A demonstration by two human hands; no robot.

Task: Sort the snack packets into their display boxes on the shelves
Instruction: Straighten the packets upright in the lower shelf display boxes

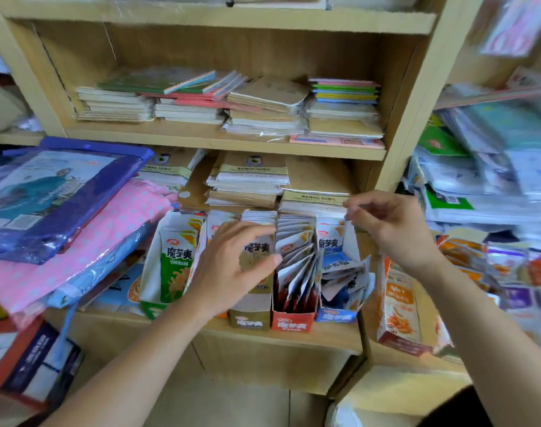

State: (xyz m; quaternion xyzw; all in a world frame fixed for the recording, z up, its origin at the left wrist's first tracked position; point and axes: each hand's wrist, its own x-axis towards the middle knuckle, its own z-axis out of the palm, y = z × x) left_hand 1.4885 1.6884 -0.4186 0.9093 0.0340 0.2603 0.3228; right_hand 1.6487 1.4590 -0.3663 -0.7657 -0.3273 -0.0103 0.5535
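Nearest, four display boxes stand in a row along the front of the shelf (293, 338): the green box (158, 272), brown box (250, 322), red box (290, 325) and blue box (335, 316), each pressed against its neighbour so that no flavour spills into the next. The left hand (229, 266) lies over the brown box. Its grip is apart, finger and thumb spanning the brown packets (256, 249), probably to keep them upright and squared. In the red box the red packets (293, 266) fan forward, loosely packed. The blue packets (340, 269) lie jumbled and tipped (the untidiest of the lot).

Further back, the right hand (392, 226) has its grip together. Thumb and forefinger seem to pinch the top of the blue box's back wall, likely steadying it, though blur makes this uncertain.

To the right an orange box (398, 306) leans on the neighbouring shelf, with more snack packets beyond it. On the left, wrapped fabric packs (78, 217) overhang the green box and crowd that side. Behind the boxes, notebook stacks (250, 177) leave little depth, and exercise books (263, 103) fill the shelf above.
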